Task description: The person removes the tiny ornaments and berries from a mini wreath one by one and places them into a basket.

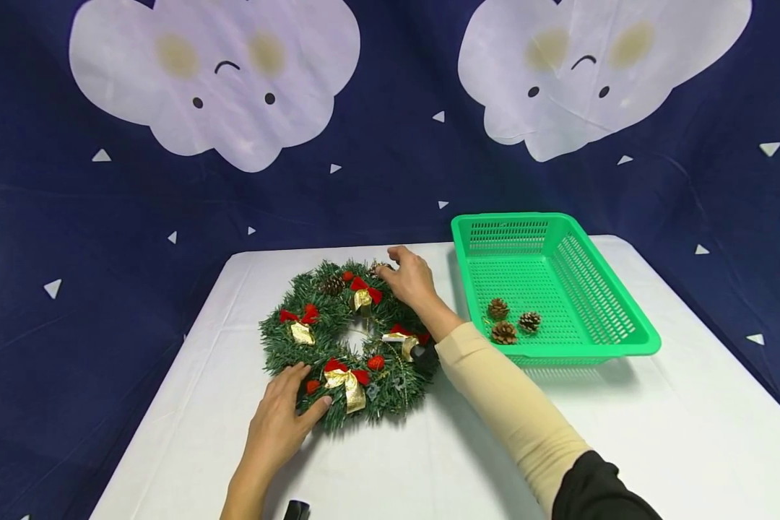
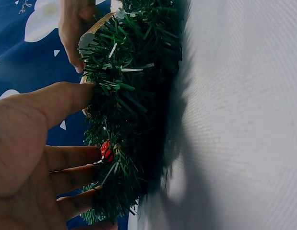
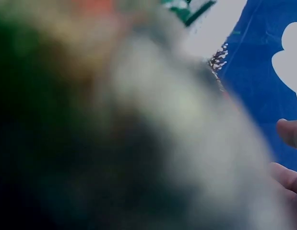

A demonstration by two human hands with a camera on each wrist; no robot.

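Observation:
A round green Christmas wreath [image 1: 279, 339] lies on the white table, decorated with red-and-gold bows [image 1: 346, 379], red berries and a dark pine cone [image 1: 332, 285]. My left hand [image 1: 279, 415] is at its near left edge; in the left wrist view, thumb and spread fingers touch the green tinsel [image 2: 134, 105]. Over the far right part of the wreath is my right hand [image 1: 412, 280], fingers loosely bent beside a frosted pine cone [image 1: 378, 268]. The right wrist view shows that white-tipped cone [image 3: 218, 58] apart from the fingertips [image 3: 287, 132]; a blur close to the lens hides much there.
To the right stands a green plastic basket [image 1: 624, 303] with three pine cones [image 1: 503, 333] in its near left corner. A dark blue cloth [image 1: 390, 195] with clouds hangs behind the white-covered table [image 1: 377, 477]. A small black object [image 1: 297, 510] shows at the bottom edge.

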